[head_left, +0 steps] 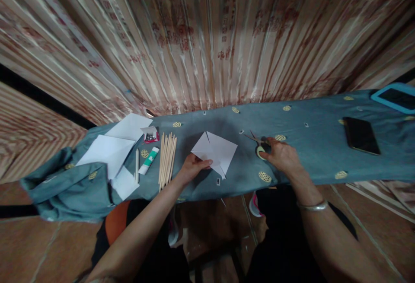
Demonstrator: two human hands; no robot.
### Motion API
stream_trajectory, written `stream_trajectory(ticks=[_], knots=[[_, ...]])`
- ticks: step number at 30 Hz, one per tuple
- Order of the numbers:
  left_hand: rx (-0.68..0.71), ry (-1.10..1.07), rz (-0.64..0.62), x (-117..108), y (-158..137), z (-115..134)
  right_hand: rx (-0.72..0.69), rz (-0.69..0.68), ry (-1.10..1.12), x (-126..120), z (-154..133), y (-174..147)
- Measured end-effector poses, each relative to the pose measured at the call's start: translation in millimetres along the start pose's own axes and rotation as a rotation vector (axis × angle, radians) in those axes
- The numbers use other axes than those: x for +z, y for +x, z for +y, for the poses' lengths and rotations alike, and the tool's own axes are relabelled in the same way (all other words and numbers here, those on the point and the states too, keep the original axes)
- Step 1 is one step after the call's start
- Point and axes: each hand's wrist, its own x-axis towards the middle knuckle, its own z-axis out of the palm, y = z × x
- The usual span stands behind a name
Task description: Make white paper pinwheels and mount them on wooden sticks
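Clock positions read from the paper square, twelve being away from the person.

Item: white paper square (223, 151), one, over the worktop (308, 144); a dark slit at its eleven o'clock corner, another at its six o'clock corner.

Item: left hand (193, 168), at the square's eight o'clock edge; fingers pinching the paper, thumb on top, the others partly hidden beneath.

Item: scissors (258, 146), one pair, handles black and pale yellow-green, at three o'clock, near the square but apart from it; blades slightly parted, tips toward ten.

Item: right hand (282, 155), at the scissors' handles, fingers curled, thumb at the yellow-green loop; how firmly they grip, if at all, cannot be told. Silver bangle (313, 206) on that wrist.

Item: wooden sticks (167, 160), one bundle, slim, pale, side by side, at nine o'clock.

Item: glue stick (149, 160), green and white, tilted, nine o'clock, just beyond the bundle; white rod (137, 165) just beside it.

Item: small red box (151, 135), lid raised, small metal pieces inside, between nine and ten.

Item: white sheets (112, 151), overlapping, far out at nine.

Item: black phone (361, 135), far out at three; blue-framed tablet (397, 97), farther, between two and three.

Item: pleated curtain (210, 58), patterned, at twelve.
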Motion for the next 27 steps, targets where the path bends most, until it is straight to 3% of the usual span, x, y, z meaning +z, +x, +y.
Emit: stream_trajectory(ticks=[8,16,22,27], knots=[[0.232,0.241,0.240,-37.4,-1.0,2.4,-0.017,0.046,0.024,8.1,3.4,2.5],[0.381,0.577,0.189,-56.3,-17.6,7.0,-0.062,0.081,0.007,9.8,-7.6,4.2],[0.406,0.657,0.209,-67.4,-25.4,10.1,-0.075,0.157,0.055,3.4,-24.8,4.3],[0.443,0.739,0.249,-82.3,-24.9,9.8,-0.177,0.202,0.151,6.6,-44.8,8.0]])
